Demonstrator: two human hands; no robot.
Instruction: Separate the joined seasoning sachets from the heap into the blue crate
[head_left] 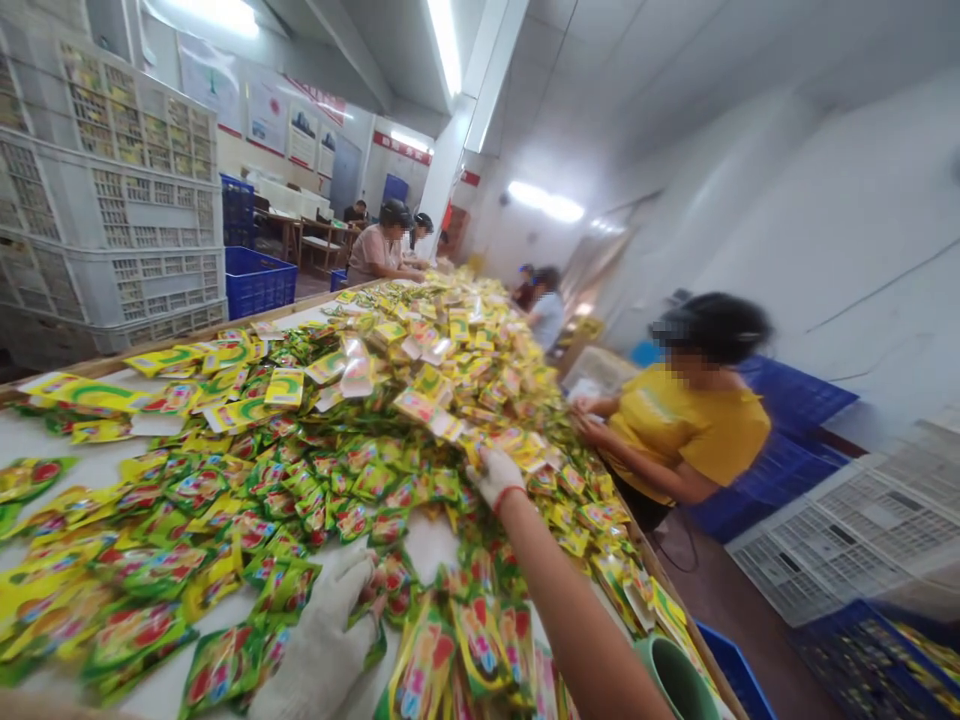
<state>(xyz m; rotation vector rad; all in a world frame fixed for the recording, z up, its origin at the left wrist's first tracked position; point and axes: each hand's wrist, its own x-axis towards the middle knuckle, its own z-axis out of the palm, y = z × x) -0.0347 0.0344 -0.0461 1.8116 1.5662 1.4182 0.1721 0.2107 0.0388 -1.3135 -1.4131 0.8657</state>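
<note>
A long white table [97, 470] is covered with a big heap of small sachets, yellow ones [450, 350] farther away and green-and-red ones [247, 500] nearer. My left hand [326, 640], in a white glove, lies flat on green-and-red sachets near the table's front edge, fingers spread. My right hand [495, 475], also gloved with a red cuff, reaches forward into the heap where yellow and green sachets meet. Whether its fingers hold a sachet is hidden.
A person in a yellow shirt [686, 425] works at the table's right side. More people sit at the far end [382, 250]. White crates [112, 200] are stacked at left, blue crates [259, 280] behind. A green cup [679, 680] stands at the near right edge.
</note>
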